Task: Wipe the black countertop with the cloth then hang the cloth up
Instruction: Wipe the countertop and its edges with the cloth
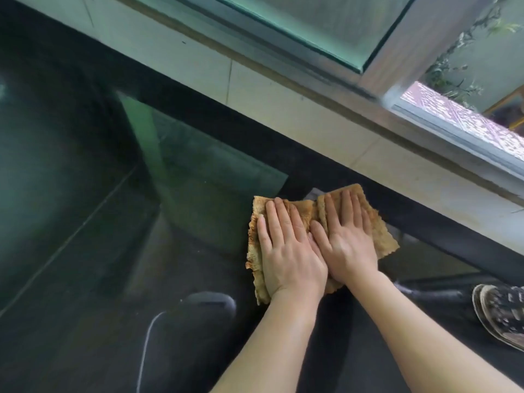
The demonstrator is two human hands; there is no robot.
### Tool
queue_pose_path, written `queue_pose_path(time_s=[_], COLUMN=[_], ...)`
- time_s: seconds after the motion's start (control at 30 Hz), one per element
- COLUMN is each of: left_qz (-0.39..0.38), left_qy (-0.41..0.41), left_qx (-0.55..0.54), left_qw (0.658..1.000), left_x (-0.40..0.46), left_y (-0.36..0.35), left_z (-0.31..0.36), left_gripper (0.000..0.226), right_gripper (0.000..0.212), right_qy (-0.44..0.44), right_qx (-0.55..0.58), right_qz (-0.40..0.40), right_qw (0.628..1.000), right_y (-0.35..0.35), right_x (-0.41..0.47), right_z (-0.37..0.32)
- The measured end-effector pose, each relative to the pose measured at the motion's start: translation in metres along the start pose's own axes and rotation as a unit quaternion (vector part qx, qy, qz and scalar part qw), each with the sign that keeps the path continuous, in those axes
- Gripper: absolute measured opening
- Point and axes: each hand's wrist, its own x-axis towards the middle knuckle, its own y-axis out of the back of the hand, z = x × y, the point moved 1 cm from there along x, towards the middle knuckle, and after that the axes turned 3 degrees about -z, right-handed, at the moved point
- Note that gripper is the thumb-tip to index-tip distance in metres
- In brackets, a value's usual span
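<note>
1. Cloth (314, 211) placement first: the tan cloth lies flat on the black worktop (198, 222), close to the raised back edge at about 1 o'clock from your wrists, with both palms on top of it.
2. Your left hand (286, 251) and right hand (346, 242) sit side by side, touching — fingers (283, 217) straight and spread, pressing down, not curled round the fabric.
3. Keep that flat pressure even; I judge a lifted heel of the hand would let the cloth bunch up.
4. Work in overlapping strokes toward 9 o'clock, where most of the glossy surface lies, then back along the rear edge.
5. Watch the shoe (502, 316) at 4 o'clock — steer round it.
6. Hanging up is not yet due; no hook or rail shows here.
</note>
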Motion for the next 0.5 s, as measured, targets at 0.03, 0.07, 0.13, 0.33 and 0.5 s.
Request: queue_pose_path(time_s=[0.03, 0.07, 0.13, 0.33, 0.5], left_qz=[0.004, 0.009, 0.021, 0.051, 0.074], left_qy=[0.006, 0.016, 0.031, 0.101, 0.158], left_qx=[0.004, 0.006, 0.007, 0.019, 0.024], left_qw=[1.000, 1.000, 0.999, 0.993, 0.984], left_x=[0.006, 0.013, 0.025, 0.060, 0.072], left_y=[0.006, 0.014, 0.026, 0.066, 0.100], left_z=[-0.012, -0.030, -0.055, -0.135, -0.204], left_gripper=[0.064, 0.064, 0.064, 0.065, 0.065], right_gripper=[0.083, 0.083, 0.083, 0.081, 0.082], right_qy=[0.011, 0.023, 0.044, 0.105, 0.170], right_qx=[-0.003, -0.002, -0.004, -0.006, -0.012], right_qz=[-0.001, -0.003, -0.005, -0.003, 0.010], right_qw=[1.000, 1.000, 0.999, 0.994, 0.985], right_y=[0.001, 0.002, 0.005, 0.010, 0.008], right_x=[0.007, 0.015, 0.028, 0.070, 0.091], right_z=[-0.014, -0.035, -0.065, -0.167, -0.253])
